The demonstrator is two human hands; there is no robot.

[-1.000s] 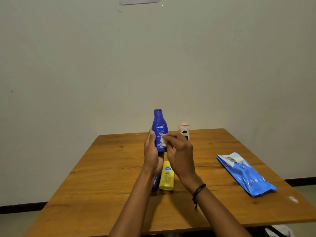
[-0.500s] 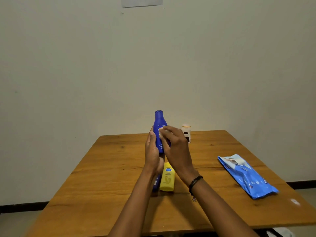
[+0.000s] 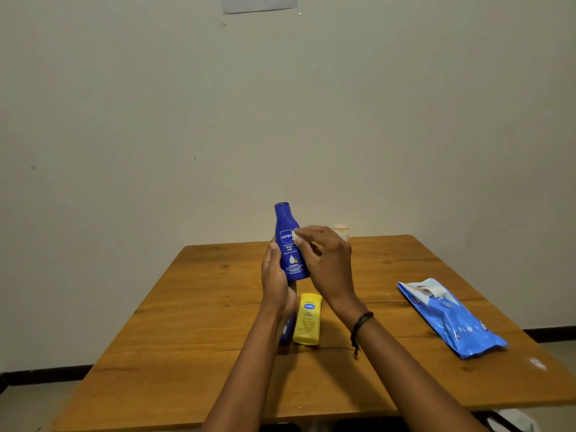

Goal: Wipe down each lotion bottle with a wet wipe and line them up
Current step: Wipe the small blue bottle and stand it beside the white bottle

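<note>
My left hand (image 3: 276, 277) holds a dark blue Nivea lotion bottle (image 3: 288, 244) upright above the wooden table (image 3: 187, 322), label facing me. My right hand (image 3: 327, 266) pinches a small white wet wipe (image 3: 295, 236) against the bottle's upper right side. A yellow lotion bottle (image 3: 308, 319) lies flat on the table under my hands. Beside it, mostly hidden by my left wrist, lies another blue bottle (image 3: 286, 333). A small white bottle with an orange top (image 3: 341, 230) stands at the far edge, partly behind my right hand.
A blue pack of wet wipes (image 3: 452, 319) lies on the right side of the table with its flap peeled open. The table backs against a plain wall. A sheet of paper (image 3: 258, 3) hangs high on the wall.
The blue bottle has turned so its label faces me again. My right hand with the wipe has shifted up along the bottle's right side.
</note>
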